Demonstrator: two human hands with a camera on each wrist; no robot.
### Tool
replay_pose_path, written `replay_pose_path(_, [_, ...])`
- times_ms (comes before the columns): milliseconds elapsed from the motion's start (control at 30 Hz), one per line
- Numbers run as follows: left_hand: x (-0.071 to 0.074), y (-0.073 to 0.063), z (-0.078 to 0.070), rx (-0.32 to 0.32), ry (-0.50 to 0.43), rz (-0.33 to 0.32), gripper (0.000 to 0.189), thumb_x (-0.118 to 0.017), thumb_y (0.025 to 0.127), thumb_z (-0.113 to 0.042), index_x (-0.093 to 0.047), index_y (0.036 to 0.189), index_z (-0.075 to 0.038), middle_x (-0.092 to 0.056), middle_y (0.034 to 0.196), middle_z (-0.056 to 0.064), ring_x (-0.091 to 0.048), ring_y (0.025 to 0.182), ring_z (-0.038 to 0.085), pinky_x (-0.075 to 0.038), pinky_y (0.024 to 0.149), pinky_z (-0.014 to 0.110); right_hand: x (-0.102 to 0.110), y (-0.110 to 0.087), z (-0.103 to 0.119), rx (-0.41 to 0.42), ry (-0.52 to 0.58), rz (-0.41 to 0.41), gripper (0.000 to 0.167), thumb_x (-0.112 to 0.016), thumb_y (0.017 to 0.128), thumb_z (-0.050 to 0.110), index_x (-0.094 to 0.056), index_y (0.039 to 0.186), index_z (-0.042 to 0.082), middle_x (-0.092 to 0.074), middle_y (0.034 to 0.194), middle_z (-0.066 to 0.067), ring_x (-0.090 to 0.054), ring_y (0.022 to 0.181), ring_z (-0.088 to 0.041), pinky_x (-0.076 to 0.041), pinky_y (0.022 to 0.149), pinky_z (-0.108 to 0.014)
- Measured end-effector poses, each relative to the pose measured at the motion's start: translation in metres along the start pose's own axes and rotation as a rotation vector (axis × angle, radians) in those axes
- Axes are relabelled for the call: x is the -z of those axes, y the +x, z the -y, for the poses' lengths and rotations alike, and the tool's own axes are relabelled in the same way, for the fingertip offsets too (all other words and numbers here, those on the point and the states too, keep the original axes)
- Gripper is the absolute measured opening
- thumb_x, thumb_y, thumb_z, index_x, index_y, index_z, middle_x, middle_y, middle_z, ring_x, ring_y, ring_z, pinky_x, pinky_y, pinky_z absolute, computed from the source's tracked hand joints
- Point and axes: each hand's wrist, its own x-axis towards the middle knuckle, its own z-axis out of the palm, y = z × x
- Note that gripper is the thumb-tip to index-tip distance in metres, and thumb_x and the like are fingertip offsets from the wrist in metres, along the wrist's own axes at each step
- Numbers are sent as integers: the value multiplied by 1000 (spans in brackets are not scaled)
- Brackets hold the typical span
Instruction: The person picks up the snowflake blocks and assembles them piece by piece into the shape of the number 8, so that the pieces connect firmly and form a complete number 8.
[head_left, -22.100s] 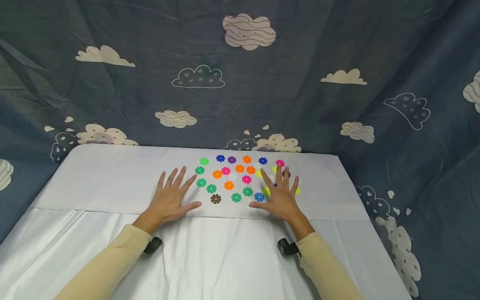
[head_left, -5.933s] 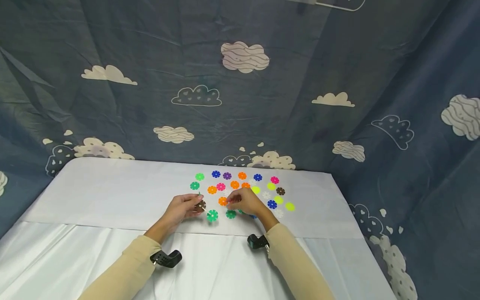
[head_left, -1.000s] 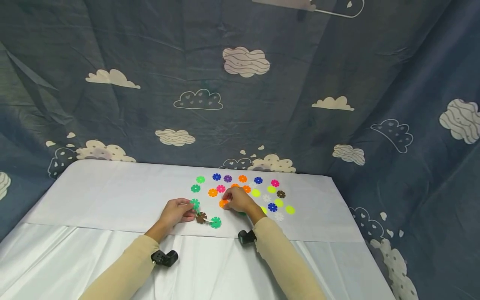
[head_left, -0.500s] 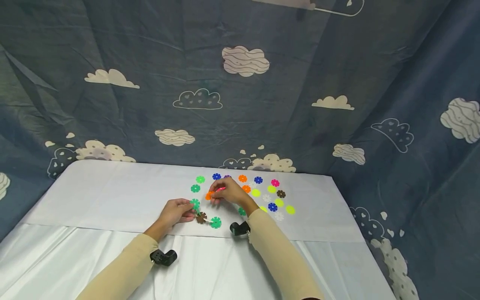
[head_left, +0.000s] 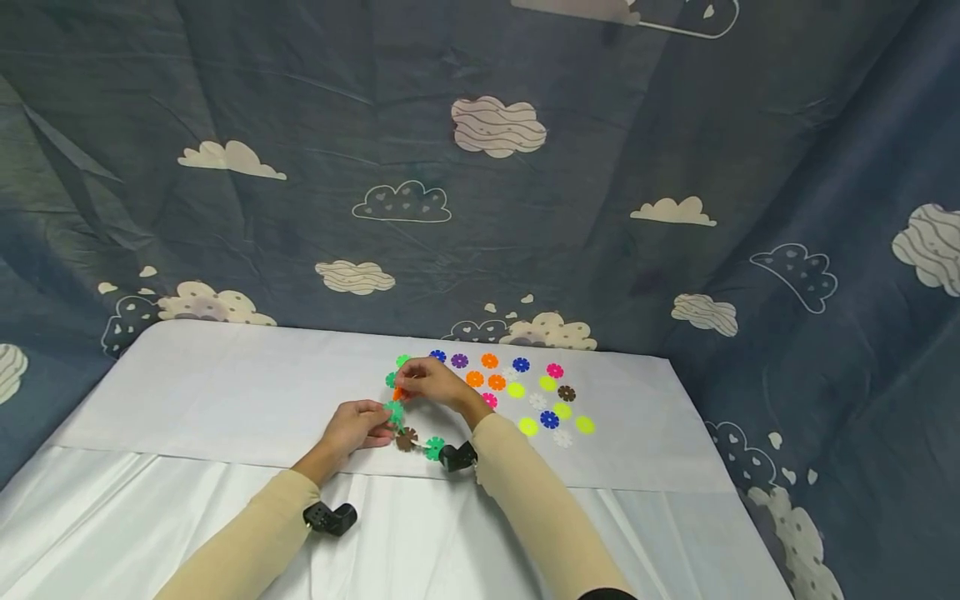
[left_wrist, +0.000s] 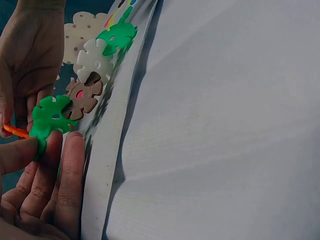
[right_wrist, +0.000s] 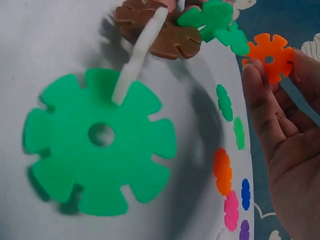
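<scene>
My left hand (head_left: 356,425) pinches a green notched disc (left_wrist: 47,112) between thumb and fingers. That disc is the upper end of a chain of slotted-together snowflake discs: below it follow a brown disc (left_wrist: 85,100), a white disc (right_wrist: 137,55) standing edge-on, and another green disc (right_wrist: 60,135) lying low over the table. My right hand (head_left: 435,382) pinches an orange disc (right_wrist: 275,47) between thumb and fingertips. In the left wrist view its edge meets the held green disc, notch side toward it; part of the contact is hidden by my left thumb.
Loose discs lie flat on the white-covered table (head_left: 247,375), beyond and right of my hands: blue, purple (head_left: 459,361), orange (head_left: 490,361), pink (head_left: 555,371), yellow (head_left: 586,425), brown (head_left: 566,393) and white. A dark cloud-print curtain (head_left: 300,100) hangs behind the table.
Flat open hands earlier; since then several discs were joined into the chain. In the last second my right hand carried an orange disc left to the green one; my left hand stayed put.
</scene>
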Motion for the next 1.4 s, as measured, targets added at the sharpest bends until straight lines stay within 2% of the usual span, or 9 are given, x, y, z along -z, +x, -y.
replay_pose_path(200, [0,-1,0,-9,-28,8,22,-56,96,-3,-53,112,12,-68,77,6,-66,64,13,-57,62,27,-1,1,-3,-9,-7,-2,17,-57,96,7,-62,102,-8,-63,86,-5,-58,75,-12,-55,80,-33])
replay_pose_path(333, [1,0,1,-24,-33,13,24,-55,96,-2,-52,113,14,-68,77,6,-66,64,13,-58,62,27,-1,-1,2,0,-8,38,19,-58,96,5,-61,104,-12,-65,90,-16,-59,76,-13,-53,85,-42])
replay_pose_path(433, [1,1,3,-31,-33,0,23,-55,96,-1,-52,112,14,-68,76,7,-67,65,13,-58,63,28,-2,-2,5,2,-33,35,18,-59,95,5,-62,103,-11,-66,91,-19,-60,76,-14,-53,86,-44])
replay_pose_path(567, [0,3,4,-26,-43,-31,19,-55,94,2,-53,109,14,-67,75,8,-66,65,14,-58,63,28,-5,1,0,3,-71,7,14,-62,93,6,-65,97,-7,-68,86,-12,-60,74,-12,-54,81,-35])
replay_pose_path(700, [-1,2,4,-14,-51,-56,16,-55,93,5,-53,107,14,-66,76,10,-66,66,14,-58,64,27,-6,2,1,-3,-97,29,11,-63,92,4,-66,95,-6,-67,82,-7,-60,72,-11,-53,78,-28])
replay_pose_path(933, [-3,0,6,-22,-48,-62,19,-53,94,6,-52,110,16,-67,76,9,-67,67,13,-57,65,26,-8,3,-1,-44,-73,51,13,-61,93,4,-65,96,-8,-67,81,-7,-59,69,-11,-53,74,-25])
replay_pose_path(1167, [-3,-1,5,-15,-36,-17,18,-52,96,0,-52,109,13,-65,80,9,-66,66,12,-57,65,26,-3,-3,-3,-30,-103,16,21,-62,95,12,-67,106,-4,-68,93,-8,-63,75,-11,-53,77,-25])
replay_pose_path(1300, [-3,0,4,-10,10,-22,21,-53,98,-7,-54,110,11,-64,86,10,-66,68,11,-57,66,26,7,-11,-5,-20,-132,-53,26,-63,95,17,-67,113,-1,-67,103,-8,-65,82,-18,-55,77,-29])
replay_pose_path(1400, [-1,1,4,-13,15,-36,22,-54,98,-6,-54,111,11,-64,88,10,-66,70,11,-57,67,25,17,-20,-8,-31,-121,-99,27,-63,94,17,-66,113,-1,-66,104,-11,-65,85,-27,-55,78,-34])
